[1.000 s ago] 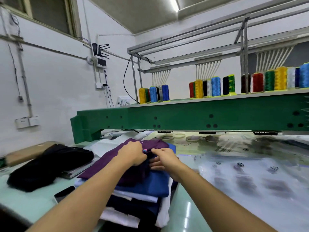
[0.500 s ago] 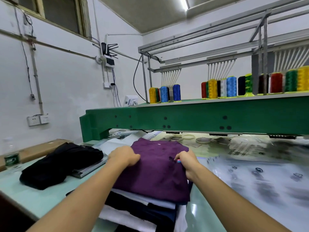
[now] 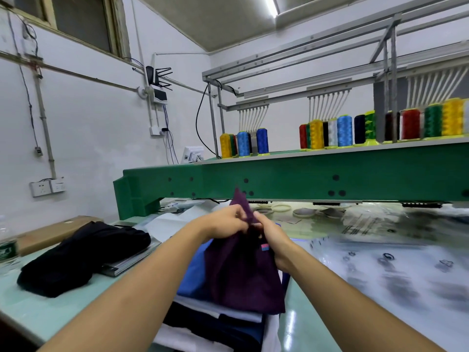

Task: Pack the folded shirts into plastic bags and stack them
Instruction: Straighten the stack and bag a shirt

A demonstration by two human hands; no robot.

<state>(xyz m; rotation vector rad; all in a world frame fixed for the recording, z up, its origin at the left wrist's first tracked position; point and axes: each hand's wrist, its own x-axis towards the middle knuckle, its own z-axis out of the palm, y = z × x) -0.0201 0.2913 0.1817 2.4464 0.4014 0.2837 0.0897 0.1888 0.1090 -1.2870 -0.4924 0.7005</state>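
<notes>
on the desk (image 3: pixel 38 313), plastic bags (image 3: pixel 380 262) lie at right of frame, the shirt pile (image 3: pixel 203 326) at lower centre. the purple shirt (image 3: pixel 243 275) hangs over it, its top pinched by the curled left hand (image 3: pixel 223 222) and right hand (image 3: pixel 271 240). likely the pickup step; next needs an opened bag.

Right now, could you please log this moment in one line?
left hand: grips purple shirt | right hand: grips purple shirt | shirt: top held above stack | unbagged
</notes>
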